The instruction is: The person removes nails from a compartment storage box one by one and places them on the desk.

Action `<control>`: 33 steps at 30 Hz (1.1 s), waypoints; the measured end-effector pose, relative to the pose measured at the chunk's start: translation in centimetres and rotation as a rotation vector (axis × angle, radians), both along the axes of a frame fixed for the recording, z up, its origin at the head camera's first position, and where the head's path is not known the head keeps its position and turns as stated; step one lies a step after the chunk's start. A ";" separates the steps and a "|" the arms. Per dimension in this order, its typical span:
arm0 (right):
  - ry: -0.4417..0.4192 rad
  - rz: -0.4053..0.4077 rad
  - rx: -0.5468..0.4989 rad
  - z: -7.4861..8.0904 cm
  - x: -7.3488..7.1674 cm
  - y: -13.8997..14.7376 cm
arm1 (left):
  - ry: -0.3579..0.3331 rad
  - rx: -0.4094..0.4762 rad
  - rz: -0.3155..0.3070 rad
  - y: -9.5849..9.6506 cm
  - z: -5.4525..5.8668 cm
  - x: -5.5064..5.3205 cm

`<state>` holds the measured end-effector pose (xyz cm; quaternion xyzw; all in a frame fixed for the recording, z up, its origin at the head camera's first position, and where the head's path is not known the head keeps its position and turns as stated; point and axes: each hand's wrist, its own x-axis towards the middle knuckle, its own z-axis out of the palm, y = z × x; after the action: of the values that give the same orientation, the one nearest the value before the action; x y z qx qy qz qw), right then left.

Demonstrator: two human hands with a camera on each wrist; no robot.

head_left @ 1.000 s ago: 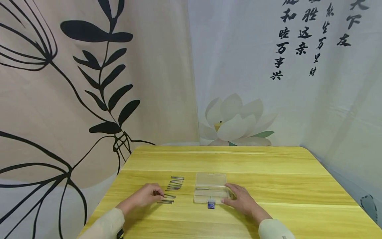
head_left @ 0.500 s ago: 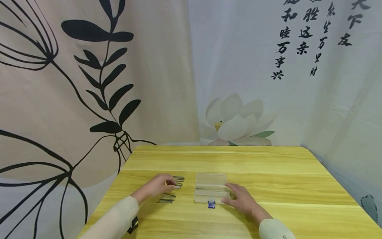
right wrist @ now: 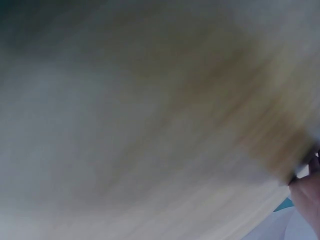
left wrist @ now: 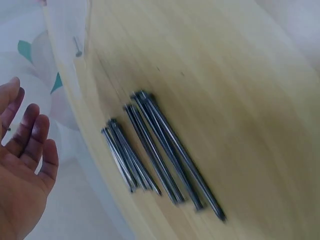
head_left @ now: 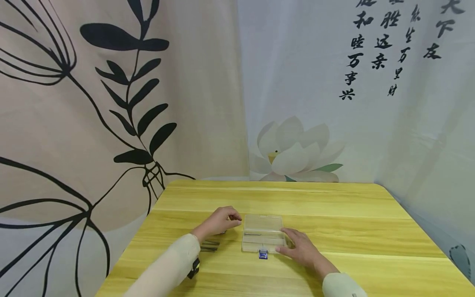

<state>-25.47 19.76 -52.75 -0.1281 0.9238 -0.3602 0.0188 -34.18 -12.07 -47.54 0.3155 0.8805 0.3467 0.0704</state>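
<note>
A clear plastic box (head_left: 263,223) lies with its lid open on the table, a blue tab (head_left: 263,254) at its front. One short nail (head_left: 252,234) is inside it. My right hand (head_left: 301,248) holds the box's right end, thumb at the front corner and fingers further back. My left hand (head_left: 224,220) hovers just left of the box, fingers loosely bent; no object shows in it in the left wrist view. Below the left forearm lie several steel nails (left wrist: 162,150), side by side in groups of different lengths, partly hidden in the head view.
The wooden table (head_left: 371,231) has its far edge near a printed curtain (head_left: 208,103). A black strap-like device (head_left: 193,268) sits at the left sleeve. The right wrist view is mostly blurred.
My left hand has moved from the nearer nails, over the further ones, and right to the box's left side. The right hand stays at the box.
</note>
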 end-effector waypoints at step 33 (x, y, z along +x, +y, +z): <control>-0.012 -0.015 -0.018 0.2 0.2 -0.1 | -0.038 0.018 0.038 4.1 -3.1 -0.2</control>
<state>-25.27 19.64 -52.59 -0.1194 0.9214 -0.3693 0.0204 -34.38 -7.97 -50.60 0.2929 0.8816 0.3618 0.0776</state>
